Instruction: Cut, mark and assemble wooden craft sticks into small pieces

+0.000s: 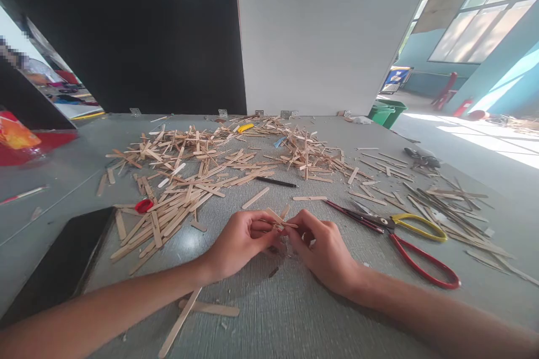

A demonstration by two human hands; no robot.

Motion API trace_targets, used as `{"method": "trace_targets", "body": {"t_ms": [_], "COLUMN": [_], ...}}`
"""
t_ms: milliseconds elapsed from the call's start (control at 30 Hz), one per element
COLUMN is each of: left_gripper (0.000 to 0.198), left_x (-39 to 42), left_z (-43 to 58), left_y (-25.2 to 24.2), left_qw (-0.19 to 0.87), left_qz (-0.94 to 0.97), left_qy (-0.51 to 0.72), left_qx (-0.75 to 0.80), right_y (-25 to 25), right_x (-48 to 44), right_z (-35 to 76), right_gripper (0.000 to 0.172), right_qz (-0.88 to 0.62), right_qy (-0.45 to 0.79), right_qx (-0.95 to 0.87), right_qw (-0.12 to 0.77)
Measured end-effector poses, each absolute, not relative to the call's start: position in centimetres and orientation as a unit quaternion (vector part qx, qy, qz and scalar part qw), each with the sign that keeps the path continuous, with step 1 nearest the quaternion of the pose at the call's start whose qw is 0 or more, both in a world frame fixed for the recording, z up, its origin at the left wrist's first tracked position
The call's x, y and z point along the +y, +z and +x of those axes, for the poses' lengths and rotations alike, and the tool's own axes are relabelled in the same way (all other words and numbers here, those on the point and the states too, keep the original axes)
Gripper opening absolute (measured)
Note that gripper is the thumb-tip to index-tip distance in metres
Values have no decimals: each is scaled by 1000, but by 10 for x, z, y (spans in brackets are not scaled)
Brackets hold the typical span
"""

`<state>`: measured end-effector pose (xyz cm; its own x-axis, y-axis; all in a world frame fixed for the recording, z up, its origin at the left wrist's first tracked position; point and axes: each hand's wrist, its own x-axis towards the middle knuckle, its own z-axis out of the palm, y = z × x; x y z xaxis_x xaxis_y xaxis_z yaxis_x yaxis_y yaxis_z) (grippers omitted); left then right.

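Note:
Both hands meet over the middle of the grey table, pinching a small piece made of crossed wooden craft sticks (283, 216). My left hand (246, 238) closes on its left side with thumb and fingers. From the other side, my right hand (322, 244) pinches a stick end between thumb and forefinger. How the sticks are joined is partly hidden by the fingers. Just beyond the hands lie a loose craft stick (255, 198) and a black pen (276, 182). To the right rest scissors (389, 224) with one yellow and one red handle, beside dark red-handled tweezers or pliers (353, 216).
Heaps of craft sticks (181, 207) spread across the table's left and back. A red cap (144, 205) and a black phone-like slab (59, 263) lie left. Thin strips (458, 218) are scattered right. A yellow cutter (245, 128) lies near the upright panels (324, 39).

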<state>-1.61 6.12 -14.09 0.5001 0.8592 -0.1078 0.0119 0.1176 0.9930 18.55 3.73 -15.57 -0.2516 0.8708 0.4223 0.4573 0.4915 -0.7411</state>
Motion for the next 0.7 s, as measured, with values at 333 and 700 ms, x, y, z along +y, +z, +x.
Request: {"method": "trace_targets", "body": {"t_ms": [333, 700], "left_gripper": [63, 49], "left_x": [67, 66], "left_z": [-21, -21], "left_y": [-136, -138], "left_qw": [657, 637], "left_qz": [558, 586], "left_qy": [345, 341], "left_qx": [372, 366], "right_y": [-152, -153], "right_x": [43, 41], "right_z": [185, 184], "right_gripper": [12, 14], "right_qz": [-461, -481], "right_qy": [285, 286], "right_qx": [-712, -695], "right_qw": [447, 451]}}
